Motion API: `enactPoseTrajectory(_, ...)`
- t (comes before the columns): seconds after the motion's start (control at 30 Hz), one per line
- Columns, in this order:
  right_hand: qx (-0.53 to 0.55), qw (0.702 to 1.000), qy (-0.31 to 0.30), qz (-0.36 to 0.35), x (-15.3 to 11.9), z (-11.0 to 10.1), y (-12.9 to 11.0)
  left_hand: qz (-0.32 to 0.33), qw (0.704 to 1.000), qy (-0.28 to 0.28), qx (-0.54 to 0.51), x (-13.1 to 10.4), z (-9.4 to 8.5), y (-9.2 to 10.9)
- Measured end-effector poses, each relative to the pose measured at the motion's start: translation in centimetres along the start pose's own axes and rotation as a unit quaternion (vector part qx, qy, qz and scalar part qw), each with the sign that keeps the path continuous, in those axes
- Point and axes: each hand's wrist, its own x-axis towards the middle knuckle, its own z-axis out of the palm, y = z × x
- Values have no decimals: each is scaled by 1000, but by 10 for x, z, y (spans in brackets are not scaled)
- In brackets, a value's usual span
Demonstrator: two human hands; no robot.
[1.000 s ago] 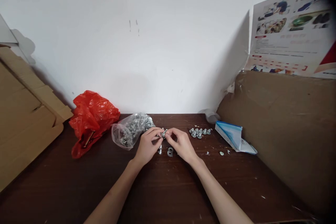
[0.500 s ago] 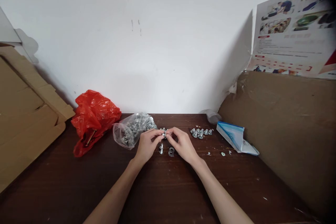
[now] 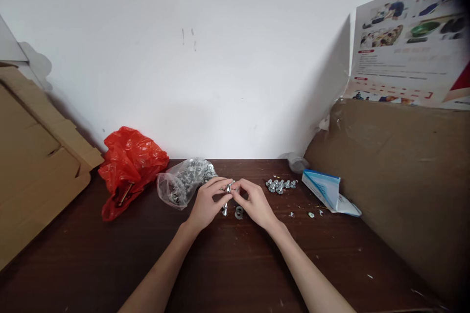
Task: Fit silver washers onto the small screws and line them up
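Observation:
My left hand (image 3: 206,204) and my right hand (image 3: 256,204) meet in the middle of the table, fingers pinched around a small shiny metal bolt (image 3: 228,188). The fingers partly cover it, and whether a washer sits on it is too small to tell. Just below the fingertips another bolt (image 3: 224,210) lies on the wood. Beside it, close under my right hand, are a couple of flat grey washers (image 3: 239,212). A clear plastic bag (image 3: 167,188) full of metal hardware lies to the left of my left hand. Several bolts with washers (image 3: 280,185) stand grouped right of my right hand.
On the dark brown table (image 3: 227,274), a red plastic bag (image 3: 134,156) lies at the left, near a cardboard box (image 3: 33,156). At the right are a blue-and-white packet (image 3: 325,190), a clear round container (image 3: 297,162), small scraps (image 3: 311,215) and a large cardboard panel (image 3: 400,166).
My left fingers have shifted around the bolt, the thumb now lower and apart from the index finger. The view has moved slightly; the other things stay put.

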Motion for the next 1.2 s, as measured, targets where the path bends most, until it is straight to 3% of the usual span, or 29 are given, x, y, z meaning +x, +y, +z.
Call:
enactPoseTrajectory(0.2,10,1000,-15,23,0,0,-2,71,989,-8,133,-1,-1,3)
enactPoseTrajectory(0.37,45,997,-28,58,1,-1,-5,86,983,3,163,0,-2,5)
enactPoseTrajectory(0.53,151,981,-46,112,1,4,-2,85,973,12,212,-1,-3,7)
enactPoseTrajectory(0.73,307,940,-52,143,2,7,6,75,970,35,230,-1,-3,6)
enactPoseTrajectory(0.97,168,978,-44,117,0,2,1,78,970,42,226,-1,-4,6)
enactPoseTrajectory(1.2,97,991,-41,77,1,-2,-3,79,969,30,231,-1,-3,7)
